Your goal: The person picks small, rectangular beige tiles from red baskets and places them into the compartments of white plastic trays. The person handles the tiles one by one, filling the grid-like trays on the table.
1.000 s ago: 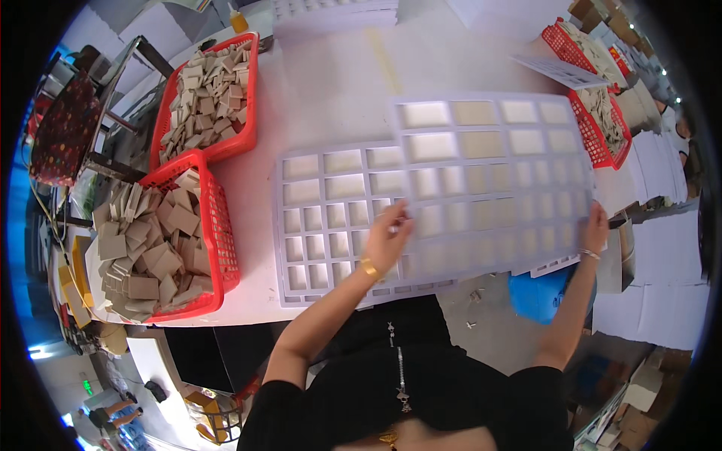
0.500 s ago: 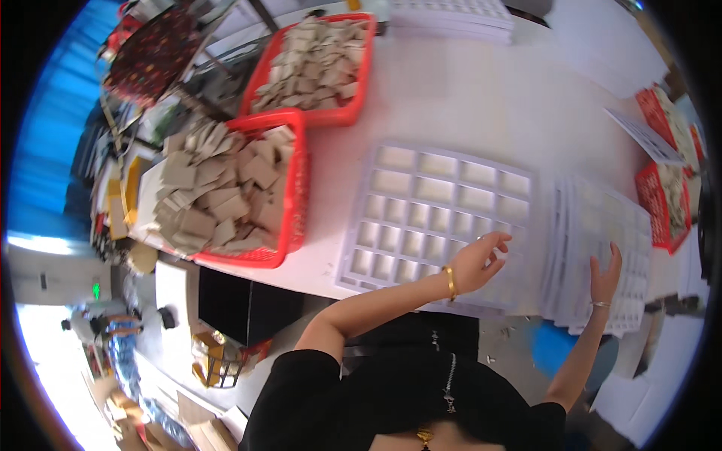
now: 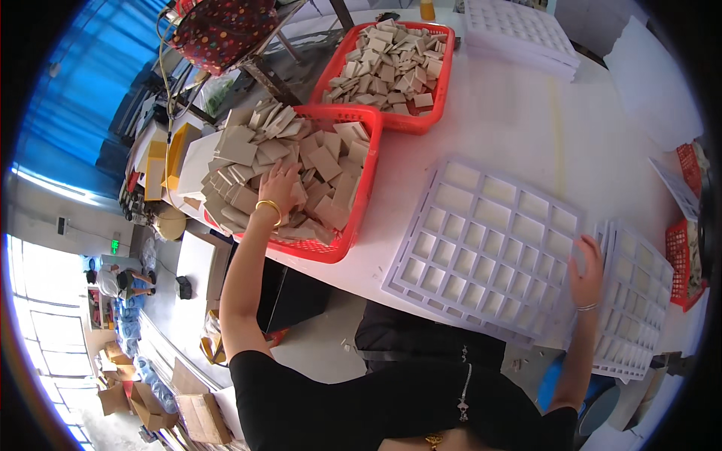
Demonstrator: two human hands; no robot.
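Note:
My left hand rests in the near red basket, its fingers stretched over a heap of flat grey-beige square pieces. I see nothing gripped in it, though the fingertips are partly lost among the pieces. A white compartment tray lies in front of me, with the edge of another tray showing beneath it. Beside its right edge is my right hand, fingers curved and thumb apart. Whether it touches the tray is hard to tell.
More white trays are stacked at the right. Behind the near basket stands a second red basket full of similar pieces. Another tray stack sits at the back. Smaller red baskets stand at the far right.
My left hand has gone from above the front tray leftward into the near basket. My right hand has left the right-hand stack for the front tray's edge. The view has shifted.

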